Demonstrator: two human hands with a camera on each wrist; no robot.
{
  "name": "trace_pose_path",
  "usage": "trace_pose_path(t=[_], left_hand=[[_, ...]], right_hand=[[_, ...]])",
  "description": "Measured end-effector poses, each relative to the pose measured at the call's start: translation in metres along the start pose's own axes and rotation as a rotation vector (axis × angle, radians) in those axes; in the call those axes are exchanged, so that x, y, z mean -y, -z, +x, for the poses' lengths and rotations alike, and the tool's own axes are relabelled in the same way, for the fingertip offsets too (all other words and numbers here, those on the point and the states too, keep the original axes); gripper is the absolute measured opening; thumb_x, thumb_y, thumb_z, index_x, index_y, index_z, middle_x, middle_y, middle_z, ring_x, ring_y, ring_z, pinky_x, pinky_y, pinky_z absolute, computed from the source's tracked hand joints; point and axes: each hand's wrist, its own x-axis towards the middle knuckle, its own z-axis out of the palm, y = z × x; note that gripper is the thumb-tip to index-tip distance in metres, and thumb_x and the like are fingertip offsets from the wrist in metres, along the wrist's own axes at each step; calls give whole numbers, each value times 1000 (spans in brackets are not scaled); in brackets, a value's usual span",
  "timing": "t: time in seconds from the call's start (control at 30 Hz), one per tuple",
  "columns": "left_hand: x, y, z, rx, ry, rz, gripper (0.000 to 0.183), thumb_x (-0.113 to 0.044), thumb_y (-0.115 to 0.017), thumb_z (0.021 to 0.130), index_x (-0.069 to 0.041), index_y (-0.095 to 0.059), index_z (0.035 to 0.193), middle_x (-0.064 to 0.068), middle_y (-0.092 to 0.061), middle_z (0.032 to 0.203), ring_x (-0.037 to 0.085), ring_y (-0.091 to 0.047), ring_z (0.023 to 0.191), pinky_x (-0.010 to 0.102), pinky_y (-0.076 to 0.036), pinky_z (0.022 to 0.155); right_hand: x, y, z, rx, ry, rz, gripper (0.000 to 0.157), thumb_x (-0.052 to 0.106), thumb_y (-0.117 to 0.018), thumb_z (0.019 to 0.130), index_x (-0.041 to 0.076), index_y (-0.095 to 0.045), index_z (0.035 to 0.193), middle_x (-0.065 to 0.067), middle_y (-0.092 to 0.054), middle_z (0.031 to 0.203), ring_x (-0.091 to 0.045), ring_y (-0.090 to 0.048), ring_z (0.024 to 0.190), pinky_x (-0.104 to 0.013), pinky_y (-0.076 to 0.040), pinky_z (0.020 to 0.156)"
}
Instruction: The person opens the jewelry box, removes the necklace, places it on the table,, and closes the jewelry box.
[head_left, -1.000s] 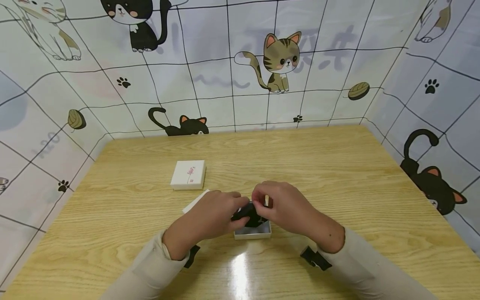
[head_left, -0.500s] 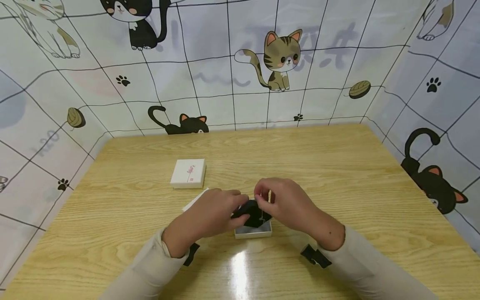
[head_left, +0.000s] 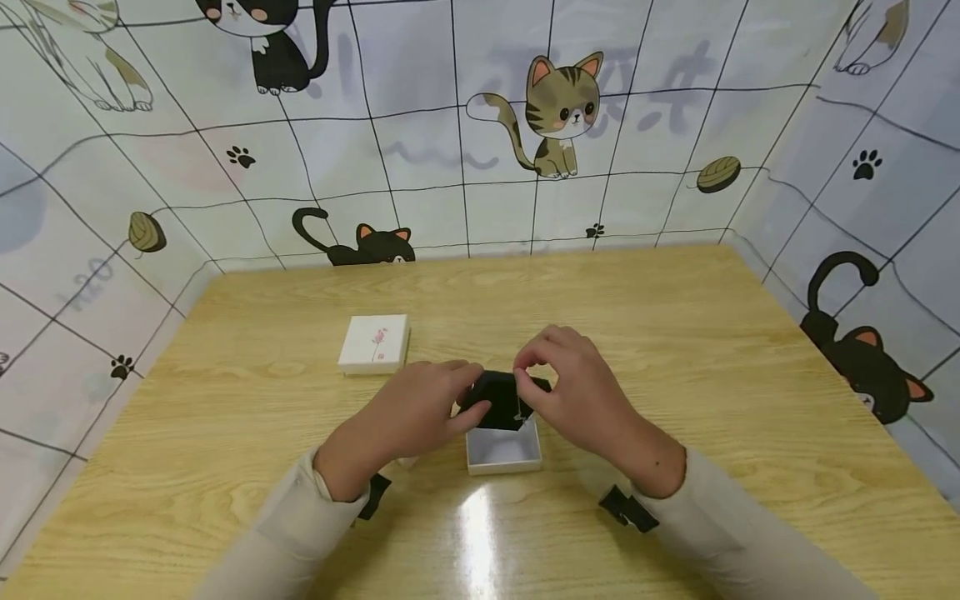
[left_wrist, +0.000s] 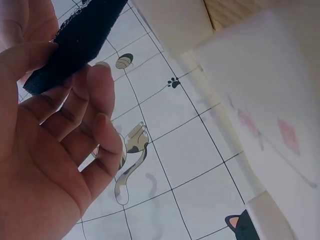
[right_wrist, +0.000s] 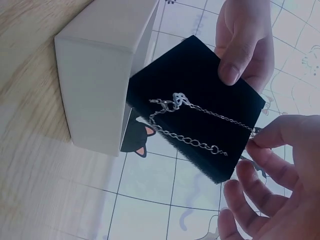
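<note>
My left hand (head_left: 423,404) pinches a black velvety pad (head_left: 495,400) between thumb and fingers, holding it tilted above the white box base (head_left: 504,454). The right wrist view shows a thin silver chain (right_wrist: 185,137) across the pad's face. It has a clasp, larger end links and a small knot-shaped charm (right_wrist: 180,99). At the pad's edge, thumb and forefinger of my right hand (head_left: 573,387) pinch the chain; its other fingers curl loosely beside the pad. The left wrist view shows the pad (left_wrist: 75,47) nearly edge-on. The box's grey inside shows under the pad.
A white box lid (head_left: 375,343) with a pink flower lies on the wooden table (head_left: 637,317), beyond my left hand. Close to the left wrist camera is a blurred white thing with pink print (left_wrist: 270,125). Cat-patterned cloth (head_left: 420,150) walls off the table's back and sides.
Both hands have risen and moved away from me with the pad, which has come up from the box base. More of the box's inside shows. A white sheet beside the left hand is now mostly covered.
</note>
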Motion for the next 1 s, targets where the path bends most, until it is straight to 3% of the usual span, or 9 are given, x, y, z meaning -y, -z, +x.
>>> trace_pose_path(t=[0.27,0.53,1.0], left_hand=[[1,7,1,-48,3,28,22,-29,-67,94,-16,-55,82,-5,-60,70,5,-41,51,20,-32,50],[-1,9,0,-92,26,96,20,-33,-66,95,-18,-58,85,-8,-61,72,5,-44,54,22,-35,53],[0,13,-1,-186,31,117,18,-29,-67,94,-14,-59,89,-7,-58,71,6,-44,54,22,-35,51]], right_hand=[[-1,0,2,-16,52,-15,5,9,-71,88,14,-70,86,2,-66,91,-15,-62,88,-39,-49,85],[0,0,2,-8,38,-4,6,9,-68,89,13,-71,90,3,-67,92,-14,-61,86,-37,-50,82],[-2,1,2,-25,27,-29,21,3,-70,84,8,-70,104,-3,-67,104,-17,-62,95,-36,-55,83]])
